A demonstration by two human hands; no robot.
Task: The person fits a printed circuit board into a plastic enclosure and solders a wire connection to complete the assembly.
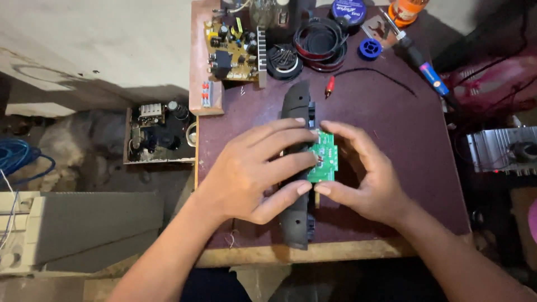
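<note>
- Held between both hands at mid-counter: a small green circuit board [323,157], seated against the right side of a long black plastic casing [295,168].
- Lay with its long axis running away from the body, from the near counter [391,112] edge toward the far clutter; board's own long side ran the same way.
- Left hand [254,173] came in from the left, draped over the casing, fingers curled across it, fingertips and thumb pinching the board's left edge and lower corner.
- Right hand [366,173] came in from the right, closed loosely on the board, index finger on the top edge, thumb at the bottom edge.
- Both equally near; board sat directly between the fingertips, touching both.
- Looked flat and rectangular, bright green with pale printed marks and a small reddish part near its left middle; partly hidden by fingers.
- Casing matte black, slightly curved, ends poking out beyond both hands.
- Farther back: a yellowish circuit board with a metal heat sink [235,50], a coil of black and red wire [320,43], a blue solder spool [370,48], and a soldering iron [419,59] lying aslant at the right.
</note>
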